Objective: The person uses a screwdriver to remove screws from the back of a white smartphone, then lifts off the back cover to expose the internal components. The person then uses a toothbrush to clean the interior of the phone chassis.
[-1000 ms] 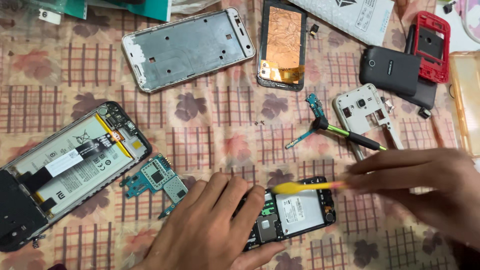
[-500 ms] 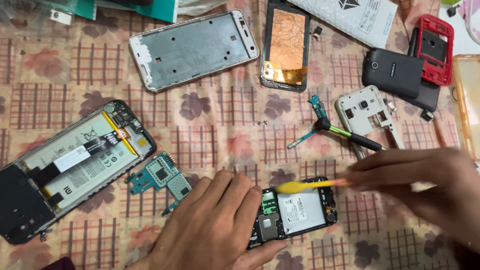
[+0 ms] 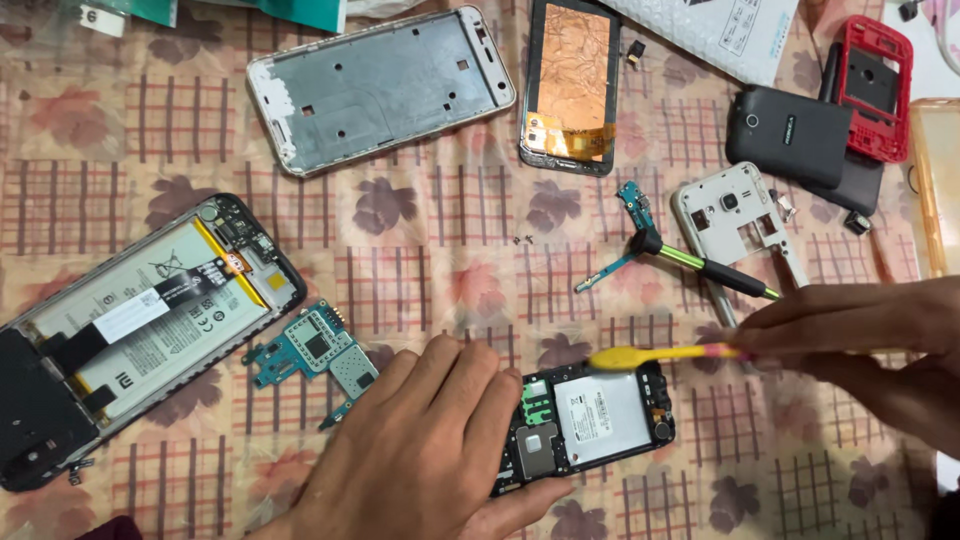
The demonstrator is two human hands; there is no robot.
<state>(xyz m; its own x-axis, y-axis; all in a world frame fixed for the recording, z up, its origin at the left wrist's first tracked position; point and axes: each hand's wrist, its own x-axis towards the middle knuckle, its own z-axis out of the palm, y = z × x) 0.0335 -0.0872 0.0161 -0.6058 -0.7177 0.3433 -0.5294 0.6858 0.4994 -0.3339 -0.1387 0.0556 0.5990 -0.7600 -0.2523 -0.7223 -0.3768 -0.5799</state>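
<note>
My left hand (image 3: 420,460) lies flat on the left end of a small opened phone (image 3: 595,420), holding it down on the patterned cloth. My right hand (image 3: 880,350) grips a yellow pry tool (image 3: 660,353) whose tip rests at the phone's top edge. The phone's inner board and a white-labelled metal shield face up. A blue circuit board (image 3: 315,350) lies just left of my left hand.
A large opened phone with its battery showing (image 3: 140,320) lies at the left. A bare metal frame (image 3: 380,85), a screen back (image 3: 570,85), a screwdriver (image 3: 710,270), a white frame (image 3: 730,225), a black cover (image 3: 790,130) and a red frame (image 3: 875,85) lie farther back.
The view has shifted slightly. Both hands stay on the small phone with the yellow tool at its top edge.
</note>
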